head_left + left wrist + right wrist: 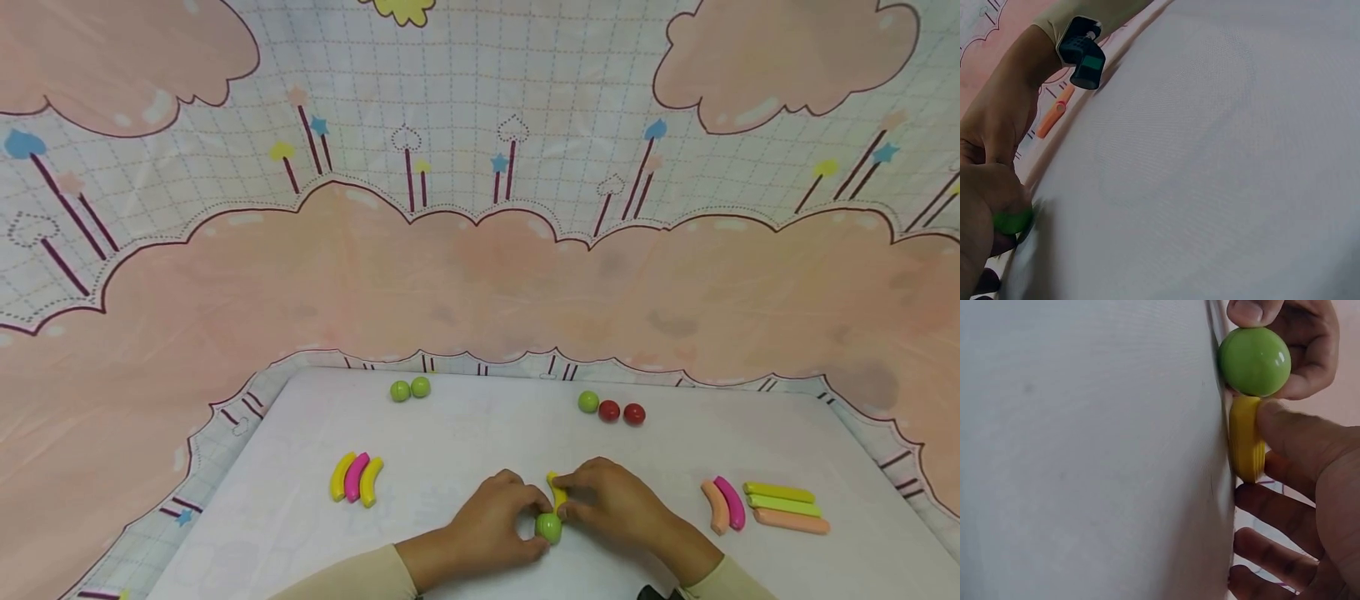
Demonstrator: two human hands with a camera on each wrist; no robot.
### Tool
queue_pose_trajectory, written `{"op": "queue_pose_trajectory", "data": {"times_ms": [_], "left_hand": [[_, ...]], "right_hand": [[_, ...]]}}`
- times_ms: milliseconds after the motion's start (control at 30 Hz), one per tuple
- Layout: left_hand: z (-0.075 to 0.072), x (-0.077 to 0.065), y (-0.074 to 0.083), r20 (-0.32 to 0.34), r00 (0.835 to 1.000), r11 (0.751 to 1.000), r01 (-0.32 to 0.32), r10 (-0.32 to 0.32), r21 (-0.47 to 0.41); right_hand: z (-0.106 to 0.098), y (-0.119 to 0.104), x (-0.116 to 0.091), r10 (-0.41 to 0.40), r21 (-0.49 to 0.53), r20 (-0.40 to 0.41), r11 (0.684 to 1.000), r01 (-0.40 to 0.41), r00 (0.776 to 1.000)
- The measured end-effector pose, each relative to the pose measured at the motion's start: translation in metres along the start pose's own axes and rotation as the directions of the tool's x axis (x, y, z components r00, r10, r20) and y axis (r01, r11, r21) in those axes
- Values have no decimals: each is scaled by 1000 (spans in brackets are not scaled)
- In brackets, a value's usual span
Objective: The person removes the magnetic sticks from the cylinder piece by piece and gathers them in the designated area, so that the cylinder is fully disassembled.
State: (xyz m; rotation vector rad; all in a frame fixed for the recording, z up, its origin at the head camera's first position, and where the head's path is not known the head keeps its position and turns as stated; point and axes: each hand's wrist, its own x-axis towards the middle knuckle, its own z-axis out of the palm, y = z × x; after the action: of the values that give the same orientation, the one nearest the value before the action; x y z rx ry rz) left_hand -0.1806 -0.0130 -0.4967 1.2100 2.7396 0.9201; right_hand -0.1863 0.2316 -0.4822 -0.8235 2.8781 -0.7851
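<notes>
My left hand pinches a glossy green ball between thumb and fingers on the white table. Just beyond the ball, my right hand holds a yellow curved stick by thumb and index finger. In the right wrist view, the ridged yellow stick lies end-on against the green ball, while the other right fingers spread along the table. Only a sliver of the green ball shows past the left hand in the left wrist view.
Yellow and pink curved sticks lie left. Two green balls sit back left; a green ball and two red balls sit back right. Right are two curved sticks and three straight sticks. Patterned cloth hangs behind.
</notes>
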Motion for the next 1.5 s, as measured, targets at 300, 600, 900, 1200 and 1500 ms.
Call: {"op": "queue_pose_trajectory", "data": {"times_ms": [300,600,900,1200,1500], "left_hand": [[-5,-4,-4,12,1000,998,4,-3,-55],[-20,-4,-17,-12,997,993,81,-82,-86],[-39,-1,-32,-42,988,985,141,-146,-99],[-54,-1,-48,-121,979,984,154,-164,-93],[-69,-1,-59,-157,959,966,216,-237,-140]], "right_hand": [[1,-4,0,28,-9,-2,1000,-28,1000],[2,-4,0,28,-12,-13,1000,-28,1000],[3,-5,0,15,-12,-28,1000,-15,999],[3,-6,0,59,-8,-11,998,-59,998],[4,-5,-1,42,0,-29,999,-42,999]]}}
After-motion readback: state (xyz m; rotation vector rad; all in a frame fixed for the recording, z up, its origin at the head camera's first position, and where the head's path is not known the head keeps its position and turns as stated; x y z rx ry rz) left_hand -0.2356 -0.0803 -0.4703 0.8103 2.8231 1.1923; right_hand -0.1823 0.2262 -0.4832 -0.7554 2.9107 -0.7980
